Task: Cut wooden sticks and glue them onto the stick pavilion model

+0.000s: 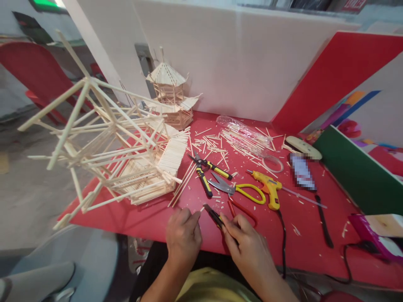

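Near the table's front edge, my left hand (183,235) is closed in a pinch on a short wooden stick (202,209), whose pale end pokes out past the thumb. My right hand (244,240) grips a black utility knife (214,216), its tip pointing at the stick, close to it; I cannot tell whether they touch. Just beyond the hands lie red-handled pliers (244,212), yellow-handled scissors (234,188) and black-and-yellow cutters (203,170). To the left stands a large open frame of glued sticks (113,126), with a slatted stick roof panel (174,153) beside it.
A finished stick pagoda (168,90) stands at the back against the white partition (204,63). Loose sticks (242,140) and offcuts litter the red table (210,233). A yellow glue gun (269,188) with its cord lies right, near a blurred-out device (302,171) and green board (359,172).
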A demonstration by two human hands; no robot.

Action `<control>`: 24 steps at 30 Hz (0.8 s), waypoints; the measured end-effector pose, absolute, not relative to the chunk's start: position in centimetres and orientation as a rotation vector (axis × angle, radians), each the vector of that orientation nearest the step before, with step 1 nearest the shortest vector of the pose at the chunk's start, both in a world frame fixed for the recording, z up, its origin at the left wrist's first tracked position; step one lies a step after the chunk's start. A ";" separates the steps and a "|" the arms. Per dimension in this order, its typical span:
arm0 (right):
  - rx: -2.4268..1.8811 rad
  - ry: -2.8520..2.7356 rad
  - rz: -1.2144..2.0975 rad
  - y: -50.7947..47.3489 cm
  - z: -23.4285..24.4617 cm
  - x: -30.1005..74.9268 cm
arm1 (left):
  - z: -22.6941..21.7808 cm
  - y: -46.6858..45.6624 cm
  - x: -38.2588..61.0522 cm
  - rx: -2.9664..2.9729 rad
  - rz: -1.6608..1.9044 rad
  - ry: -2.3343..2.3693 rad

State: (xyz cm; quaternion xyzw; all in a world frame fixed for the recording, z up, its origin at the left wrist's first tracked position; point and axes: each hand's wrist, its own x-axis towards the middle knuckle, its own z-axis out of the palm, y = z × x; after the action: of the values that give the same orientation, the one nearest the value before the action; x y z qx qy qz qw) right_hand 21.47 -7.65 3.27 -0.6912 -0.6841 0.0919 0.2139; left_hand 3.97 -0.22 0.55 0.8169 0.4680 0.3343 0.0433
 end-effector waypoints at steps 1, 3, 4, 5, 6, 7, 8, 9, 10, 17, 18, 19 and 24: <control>-1.916 -1.917 0.197 -7.8 3.2 21.4 | 0.5 -0.2 4.0 2.496 1.024 1.432; -1.901 -1.950 0.126 -7.9 3.2 21.4 | 0.5 -0.2 4.0 2.490 1.022 1.430; -1.895 -1.964 0.105 -7.8 3.3 21.4 | 0.5 -0.2 4.0 2.488 1.018 1.430; -1.894 -1.978 0.088 -7.8 3.3 21.3 | 0.4 -0.2 3.9 2.487 1.014 1.429; -1.899 -1.989 0.066 -7.7 3.4 21.3 | 0.3 -0.2 3.9 2.489 1.012 1.429; -1.909 -2.002 0.041 -7.6 3.5 21.3 | 0.3 -0.2 3.9 2.491 1.008 1.432; -1.921 -2.017 0.008 -7.5 3.5 21.2 | 0.3 -0.2 3.9 2.497 1.004 1.434; -1.931 -2.035 -0.033 -7.5 3.6 21.1 | 0.2 -0.2 3.9 2.503 0.998 1.437; -1.940 -2.055 -0.078 -7.5 3.6 20.9 | 0.2 -0.2 3.9 2.507 0.994 1.439; -1.992 -2.139 -0.120 -7.4 3.6 20.8 | 0.5 -0.1 4.0 2.515 0.986 1.442; -1.999 -2.125 -0.020 -7.3 3.7 20.9 | 0.6 -0.1 4.0 2.515 0.991 1.438; -2.003 -2.102 0.097 -7.1 3.8 21.1 | 0.6 -0.1 4.0 2.515 0.996 1.434; -1.974 -1.936 0.570 -6.2 4.1 22.0 | 0.5 -0.1 3.9 2.522 1.031 1.418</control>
State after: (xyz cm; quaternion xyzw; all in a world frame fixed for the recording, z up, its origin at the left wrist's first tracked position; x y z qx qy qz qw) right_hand 22.02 -6.17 4.11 -0.6903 -0.6772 0.1993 0.1586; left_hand 3.95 -0.09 0.50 0.8206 0.4615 0.3353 0.0352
